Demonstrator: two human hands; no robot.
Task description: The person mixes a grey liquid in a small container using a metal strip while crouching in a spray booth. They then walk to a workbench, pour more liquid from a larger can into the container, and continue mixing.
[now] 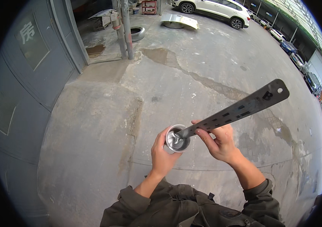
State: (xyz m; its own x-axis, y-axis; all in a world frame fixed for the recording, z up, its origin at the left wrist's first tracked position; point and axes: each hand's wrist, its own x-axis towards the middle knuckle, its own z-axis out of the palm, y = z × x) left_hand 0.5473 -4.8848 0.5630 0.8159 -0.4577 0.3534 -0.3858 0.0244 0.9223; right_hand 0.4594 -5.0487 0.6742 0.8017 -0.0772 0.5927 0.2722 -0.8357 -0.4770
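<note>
My left hand (161, 156) is wrapped round a small cup (183, 148) and holds it upright in front of me. Silvery liquid (175, 140), probably paint by its look, lies inside the cup. A long flat metal mixing ruler (244, 104), dark with cut-out slots and a hole at its rounded end, is pinched between the thumb and fingers of my right hand (219, 142). Its lower end dips into the silvery liquid, and the rest slants up to the right. The tip under the surface is hidden.
Grey double doors (36, 56) stand at the left. Metal posts (125, 30) and a tyre (137, 33) are beyond them. A loose car panel (178, 21) lies on the concrete floor (93, 125), with a white car (216, 9) behind it. More parked cars (299, 62) line the right.
</note>
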